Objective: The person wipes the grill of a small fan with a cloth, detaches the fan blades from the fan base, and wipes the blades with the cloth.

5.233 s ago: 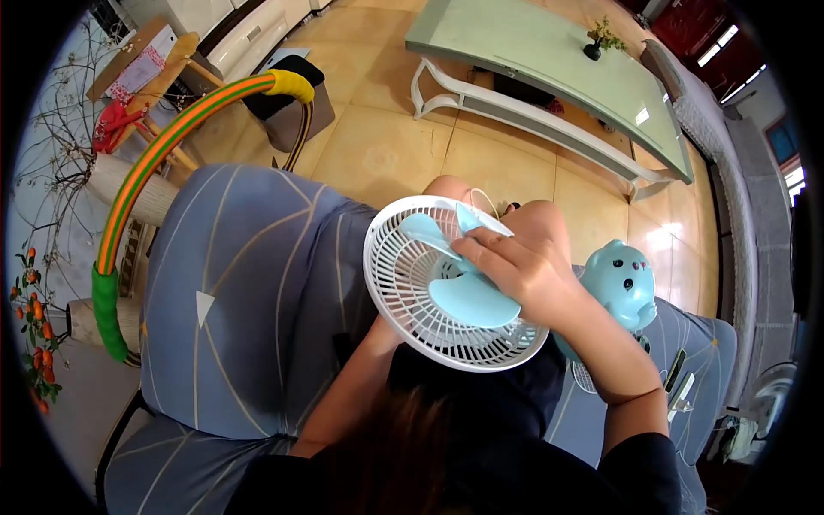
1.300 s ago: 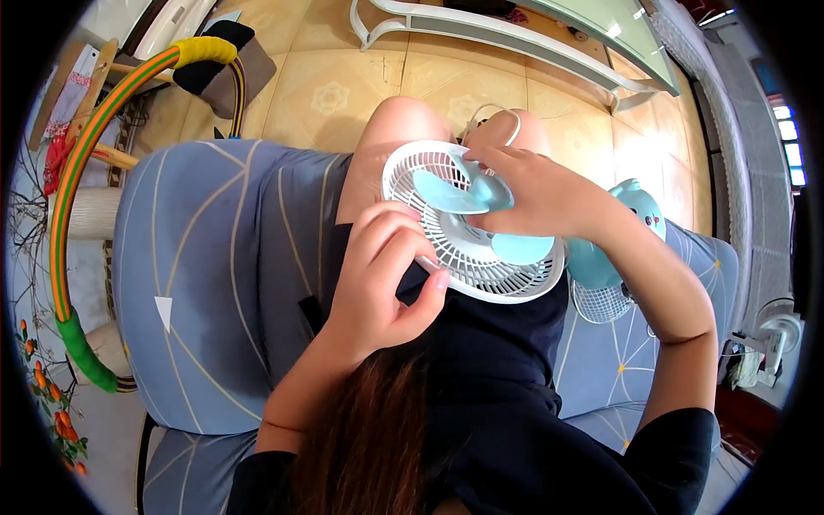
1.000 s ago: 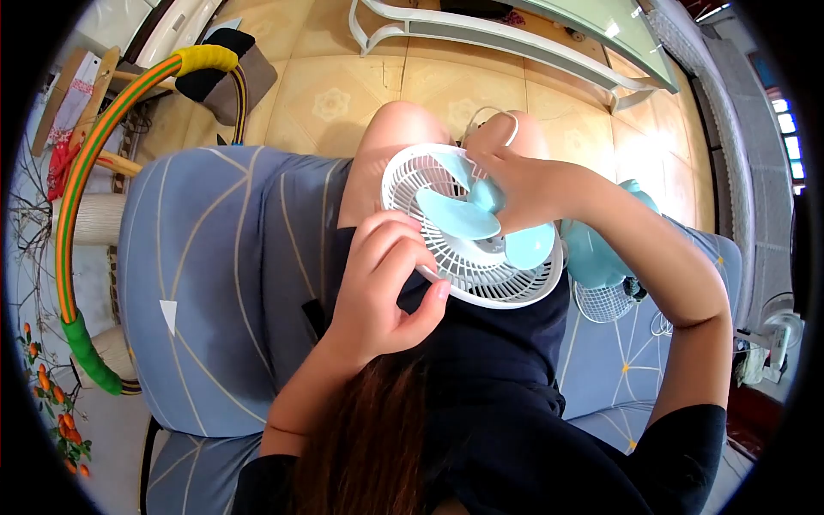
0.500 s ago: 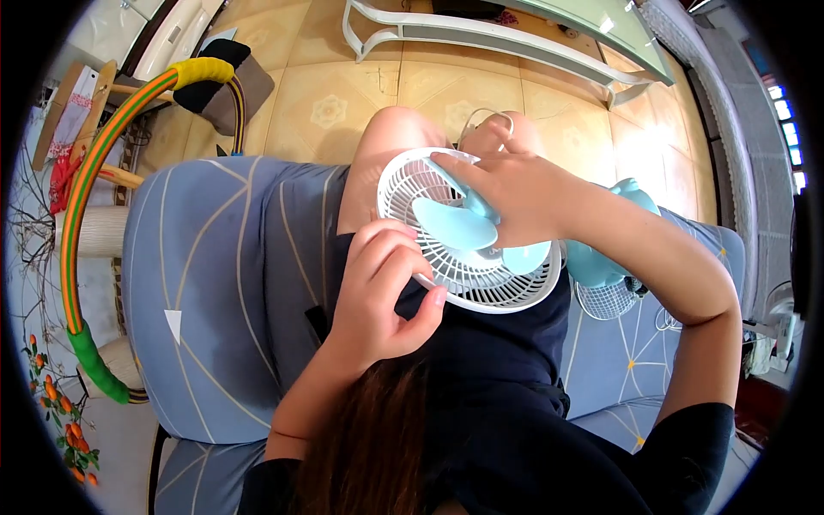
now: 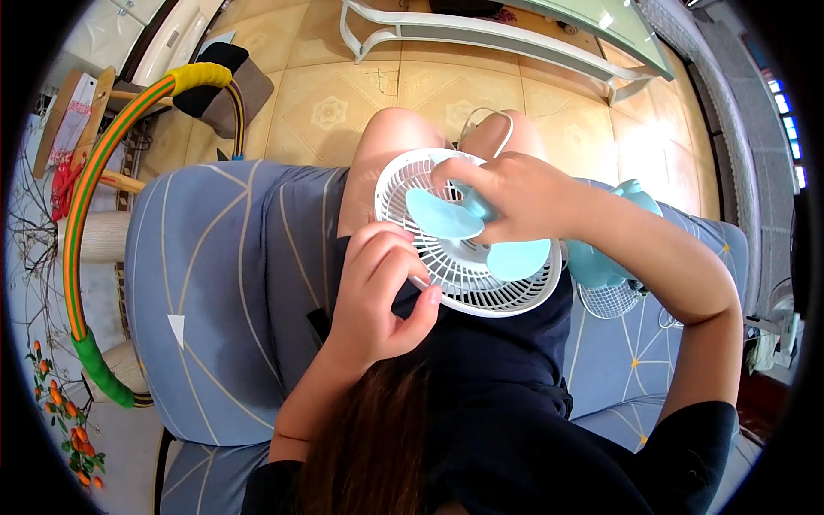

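Observation:
A round white fan grille [image 5: 468, 296] rests tilted on my lap, with light blue fan blades [image 5: 444, 215] inside it. My left hand [image 5: 382, 287] pinches the near left rim of the grille between thumb and fingers. Over the middle of the blades, my right hand [image 5: 515, 197] has its fingers closed around the hub area, which it partly hides. To the right, behind my right forearm, a light blue animal-shaped fan body [image 5: 592, 262] lies on the sofa beside a white mesh part [image 5: 608, 300].
A blue patterned sofa [image 5: 202, 283] surrounds me. On the left stands a striped hoop [image 5: 83, 232] by a plant with orange fruit [image 5: 75, 433]. Ahead are a glass-topped table [image 5: 601, 26] and a dark stool [image 5: 232, 94]. A white cable [image 5: 506, 129] loops by my knees.
The grille has come lower onto my lap since the earliest frame, and my left hand has come from beneath it to its rim. The blades have turned a little under my right hand.

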A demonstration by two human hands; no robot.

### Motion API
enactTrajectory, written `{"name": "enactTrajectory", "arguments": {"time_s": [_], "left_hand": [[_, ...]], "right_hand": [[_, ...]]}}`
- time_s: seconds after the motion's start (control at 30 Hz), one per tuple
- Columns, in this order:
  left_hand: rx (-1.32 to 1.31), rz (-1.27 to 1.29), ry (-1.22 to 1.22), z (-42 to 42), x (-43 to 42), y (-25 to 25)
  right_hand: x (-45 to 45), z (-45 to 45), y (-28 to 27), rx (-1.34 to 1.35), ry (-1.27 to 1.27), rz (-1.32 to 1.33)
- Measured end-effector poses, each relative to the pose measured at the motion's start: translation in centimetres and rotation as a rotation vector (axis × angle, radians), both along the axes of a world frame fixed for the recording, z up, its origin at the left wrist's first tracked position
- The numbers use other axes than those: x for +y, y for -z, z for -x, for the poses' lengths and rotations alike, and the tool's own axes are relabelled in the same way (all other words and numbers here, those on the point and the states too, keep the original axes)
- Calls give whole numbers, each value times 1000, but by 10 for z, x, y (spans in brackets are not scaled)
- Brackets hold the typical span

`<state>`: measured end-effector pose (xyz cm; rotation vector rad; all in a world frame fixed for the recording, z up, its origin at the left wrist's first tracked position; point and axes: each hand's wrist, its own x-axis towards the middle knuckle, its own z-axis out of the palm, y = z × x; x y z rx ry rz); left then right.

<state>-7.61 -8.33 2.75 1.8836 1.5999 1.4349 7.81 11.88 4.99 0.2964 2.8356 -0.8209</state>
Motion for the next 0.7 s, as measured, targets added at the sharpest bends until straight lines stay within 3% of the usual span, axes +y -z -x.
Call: {"name": "enactTrajectory", "arguments": {"time_s": [0.33, 0.7], "left_hand": [[-12, 12, -1, -1, 5, -3], [82, 61, 0, 2, 13, -10]], "right_hand": [[3, 20, -26, -413, 97, 190], [-3, 20, -32, -418, 157, 200]]}}
